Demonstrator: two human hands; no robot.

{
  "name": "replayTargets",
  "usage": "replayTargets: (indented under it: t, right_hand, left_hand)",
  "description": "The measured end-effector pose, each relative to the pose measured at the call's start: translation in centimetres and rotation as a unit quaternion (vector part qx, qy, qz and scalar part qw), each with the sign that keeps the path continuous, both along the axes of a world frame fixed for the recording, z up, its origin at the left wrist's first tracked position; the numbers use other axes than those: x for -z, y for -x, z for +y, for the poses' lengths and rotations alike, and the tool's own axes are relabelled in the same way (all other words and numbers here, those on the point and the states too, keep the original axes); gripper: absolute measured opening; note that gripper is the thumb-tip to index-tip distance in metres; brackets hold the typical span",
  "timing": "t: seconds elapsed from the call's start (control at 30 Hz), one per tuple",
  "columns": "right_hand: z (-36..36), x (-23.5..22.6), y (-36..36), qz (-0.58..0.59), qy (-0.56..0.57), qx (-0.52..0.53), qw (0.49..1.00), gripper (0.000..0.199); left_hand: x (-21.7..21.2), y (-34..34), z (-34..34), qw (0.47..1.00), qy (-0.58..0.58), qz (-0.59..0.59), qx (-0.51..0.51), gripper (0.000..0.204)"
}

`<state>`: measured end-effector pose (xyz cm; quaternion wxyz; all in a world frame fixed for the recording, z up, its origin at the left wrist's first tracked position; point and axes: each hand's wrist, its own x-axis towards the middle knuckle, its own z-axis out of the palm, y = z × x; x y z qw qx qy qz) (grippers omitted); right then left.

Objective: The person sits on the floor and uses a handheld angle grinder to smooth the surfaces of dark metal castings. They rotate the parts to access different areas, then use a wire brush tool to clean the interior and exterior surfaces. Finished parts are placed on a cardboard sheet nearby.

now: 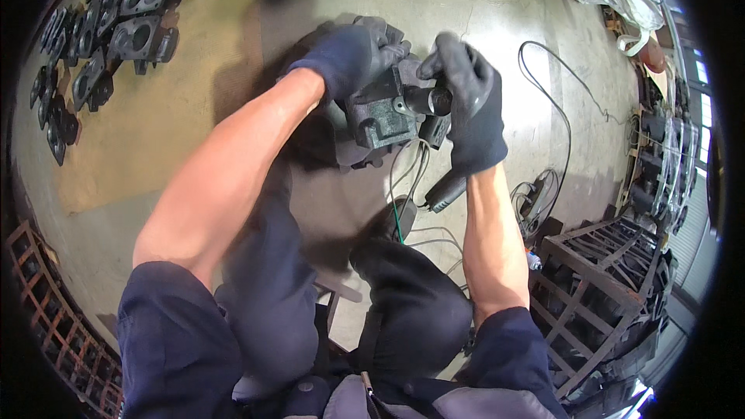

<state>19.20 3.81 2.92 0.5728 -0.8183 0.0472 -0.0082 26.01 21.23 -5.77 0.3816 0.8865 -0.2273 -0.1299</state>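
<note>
A dark, rough metal casting [382, 120] with a blocky body and a short round stub [421, 101] is in front of me, raised above the floor. My left hand [358, 56], in a dark blue and grey glove, is closed over the casting's far upper part, its fingers bent. My right hand [470, 97], gloved too, is beside the stub's open end. Its fingers are curled, and whatever they may hold is hidden. Below my right wrist is a black, ribbed tool body [447, 191], apart from the fingers.
Several dark castings [136, 37] lie in rows on the floor at the far left. A black cable [569, 132] loops over the floor at right. Metal crates [594, 295] stand at the right, and a rusty grid [58, 326] at the lower left. Thin cords [423, 157] run near my feet.
</note>
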Motion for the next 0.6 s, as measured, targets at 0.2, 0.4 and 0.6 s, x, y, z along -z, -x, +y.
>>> replayTargets:
  t: [0.2, 0.4, 0.6]
  right_hand:
    - [-1.8, 2.4, -1.4, -0.233, 0.238, -0.126, 0.934, 0.021]
    - [0.2, 1.6, -0.9, -0.16, 0.199, -0.07, 0.964, 0.015]
    - [1.1, 0.3, -0.8, -0.112, 0.187, -0.031, 0.975, 0.021]
  left_hand:
    - [-2.6, 0.2, -1.0, 0.997, -0.012, 0.07, -0.035, 0.041]
    - [-1.5, 0.2, -0.1, 1.0, -0.016, 0.002, -0.009, 0.037]
    - [-1.6, 0.5, -0.1, 1.0, -0.001, 0.014, -0.026, 0.035]
